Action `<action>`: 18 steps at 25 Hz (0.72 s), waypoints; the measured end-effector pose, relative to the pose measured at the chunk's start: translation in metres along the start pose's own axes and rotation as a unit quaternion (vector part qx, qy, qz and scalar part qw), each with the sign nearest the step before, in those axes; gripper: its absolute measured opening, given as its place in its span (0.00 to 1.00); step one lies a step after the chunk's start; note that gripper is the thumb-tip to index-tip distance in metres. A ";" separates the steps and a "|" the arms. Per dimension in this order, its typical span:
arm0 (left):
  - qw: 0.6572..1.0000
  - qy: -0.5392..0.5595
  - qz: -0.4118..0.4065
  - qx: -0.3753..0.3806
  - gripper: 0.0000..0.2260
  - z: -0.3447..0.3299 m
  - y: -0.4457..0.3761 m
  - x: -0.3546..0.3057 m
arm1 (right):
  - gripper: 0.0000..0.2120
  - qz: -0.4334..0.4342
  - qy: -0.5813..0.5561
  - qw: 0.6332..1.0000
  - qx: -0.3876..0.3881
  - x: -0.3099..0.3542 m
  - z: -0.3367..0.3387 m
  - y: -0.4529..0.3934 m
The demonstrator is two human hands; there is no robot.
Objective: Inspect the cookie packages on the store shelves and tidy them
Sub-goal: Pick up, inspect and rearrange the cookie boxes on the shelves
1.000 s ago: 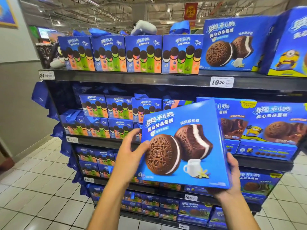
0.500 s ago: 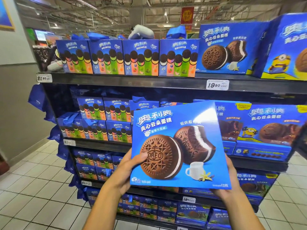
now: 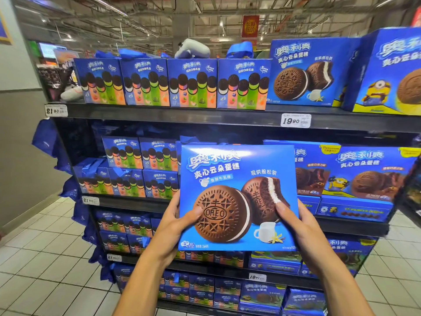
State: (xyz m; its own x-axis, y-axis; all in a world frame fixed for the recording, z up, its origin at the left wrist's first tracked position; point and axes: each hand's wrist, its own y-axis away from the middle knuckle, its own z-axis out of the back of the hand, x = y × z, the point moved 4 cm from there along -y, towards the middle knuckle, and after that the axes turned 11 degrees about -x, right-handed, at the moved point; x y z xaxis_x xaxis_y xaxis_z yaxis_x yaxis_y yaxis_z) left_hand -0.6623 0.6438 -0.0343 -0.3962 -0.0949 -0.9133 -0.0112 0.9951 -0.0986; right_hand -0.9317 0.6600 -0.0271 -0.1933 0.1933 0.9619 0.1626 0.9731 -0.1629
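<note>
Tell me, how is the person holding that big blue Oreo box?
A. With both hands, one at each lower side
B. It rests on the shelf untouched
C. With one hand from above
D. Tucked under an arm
A: the left hand and the right hand grip the Oreo box at its lower sides, thumbs on the front.

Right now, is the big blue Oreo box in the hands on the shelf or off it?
Off: both hands, left hand and right hand, hold the blue Oreo box before the shelves.

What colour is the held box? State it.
Blue, printed with brown cookies and white cream; the box shows best in the head view.
</note>
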 end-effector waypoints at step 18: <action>1.000 0.016 -0.009 0.023 0.22 0.041 -0.034 -0.035 | 0.17 0.052 0.008 0.998 -0.031 0.014 -0.060 -0.002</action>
State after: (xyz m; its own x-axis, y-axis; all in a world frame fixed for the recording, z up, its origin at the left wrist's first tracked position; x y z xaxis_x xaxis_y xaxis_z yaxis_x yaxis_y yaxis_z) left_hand -0.6099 0.6124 -0.0151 -0.4258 -0.1107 -0.8980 0.0229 0.9909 -0.1330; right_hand -0.8765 0.6537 -0.0004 -0.1573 0.2908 0.9437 0.2404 0.9382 -0.2490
